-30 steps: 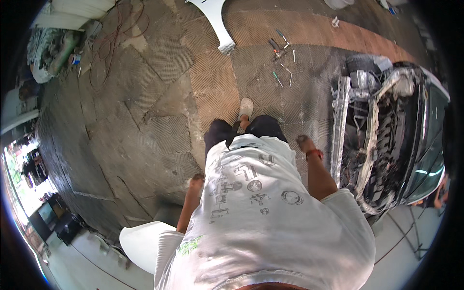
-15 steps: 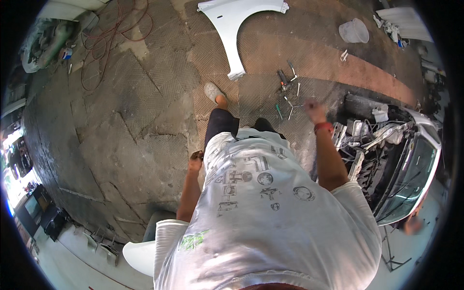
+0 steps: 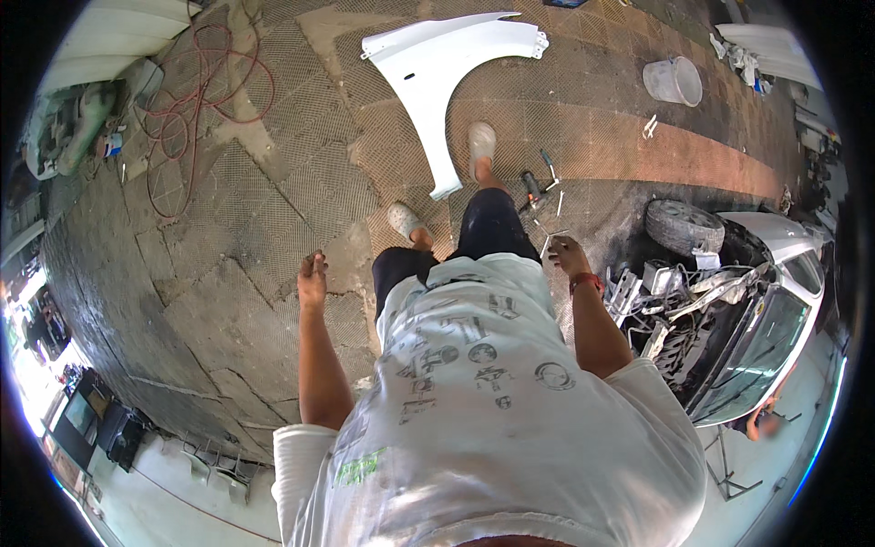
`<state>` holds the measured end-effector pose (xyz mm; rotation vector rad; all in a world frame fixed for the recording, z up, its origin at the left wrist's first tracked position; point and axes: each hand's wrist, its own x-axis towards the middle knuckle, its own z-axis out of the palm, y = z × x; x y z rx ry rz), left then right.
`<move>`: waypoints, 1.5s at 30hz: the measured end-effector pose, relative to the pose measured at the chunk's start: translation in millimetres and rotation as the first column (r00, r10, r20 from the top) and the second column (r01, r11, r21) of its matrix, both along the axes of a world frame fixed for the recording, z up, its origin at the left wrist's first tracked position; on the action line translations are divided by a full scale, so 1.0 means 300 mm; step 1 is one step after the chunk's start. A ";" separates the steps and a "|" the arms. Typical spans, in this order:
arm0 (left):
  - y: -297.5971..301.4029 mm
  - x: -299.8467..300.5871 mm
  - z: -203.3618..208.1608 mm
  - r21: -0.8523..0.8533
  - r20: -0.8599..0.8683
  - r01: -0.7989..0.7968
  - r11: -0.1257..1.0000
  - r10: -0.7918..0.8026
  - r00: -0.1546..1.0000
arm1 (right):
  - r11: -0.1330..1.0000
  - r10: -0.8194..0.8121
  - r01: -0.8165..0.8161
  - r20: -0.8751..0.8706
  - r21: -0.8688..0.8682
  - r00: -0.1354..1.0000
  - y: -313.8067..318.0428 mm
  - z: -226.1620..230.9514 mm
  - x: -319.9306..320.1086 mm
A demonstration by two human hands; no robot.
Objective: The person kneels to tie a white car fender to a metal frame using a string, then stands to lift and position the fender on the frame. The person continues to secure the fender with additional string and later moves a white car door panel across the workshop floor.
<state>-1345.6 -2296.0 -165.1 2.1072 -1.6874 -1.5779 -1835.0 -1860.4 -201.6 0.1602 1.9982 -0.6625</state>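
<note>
My left hand (image 3: 313, 278) hangs over the floor on the left, loosely bent, with fingers apart and nothing visible in it. On the other side my right hand (image 3: 567, 257), with a red band at the wrist, is held out with its fingers spread and empty. Beneath and just past it lie hand tools; a power tool with an orange part (image 3: 531, 189) and a thin silver tool (image 3: 560, 202) show, while my hand partly covers a branched metal wrench. Ahead of my feet a white car fender (image 3: 427, 82) rests on the floor, its narrow end toward me.
A car (image 3: 766, 319) with its front stripped open stands at the right, its wheel (image 3: 684, 226) exposed. A white bucket (image 3: 674, 82) stands at the far right. A red hose (image 3: 196, 114) lies coiled at the far left. Another person (image 3: 758, 424) is beyond the car.
I have stepped forward, and my right foot now shows near the fender. My left arm has swung outward and forward; my right hand has come back nearer my body.
</note>
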 end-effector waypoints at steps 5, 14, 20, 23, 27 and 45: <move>0.145 -0.261 0.010 0.108 0.081 -0.002 0.994 -0.007 0.997 | 0.986 -0.079 0.092 0.094 -0.139 0.992 -0.419 -0.235 -0.390; 0.504 -0.756 0.389 0.761 0.327 -0.252 0.597 -0.019 0.945 | 0.932 0.348 -0.354 0.077 0.081 0.934 -1.217 -1.128 -0.882; 0.358 -1.011 0.390 0.738 0.436 -0.514 0.437 0.273 0.858 | 0.965 -0.200 0.145 0.259 0.217 0.945 -1.523 -1.523 -0.981; 0.319 -1.116 0.318 0.695 0.474 -0.591 0.409 0.357 0.805 | 0.908 -0.417 0.388 0.284 0.155 0.863 -1.652 -1.623 -1.005; 0.354 -1.151 0.242 0.666 0.473 -0.608 0.432 0.385 0.793 | 0.728 -0.660 0.685 0.284 0.013 0.696 -1.778 -1.708 -1.025; 0.960 -1.114 0.358 0.392 0.319 -0.731 0.559 0.663 0.678 | 0.822 -0.549 0.544 0.018 -0.170 0.835 -1.952 -0.977 -0.600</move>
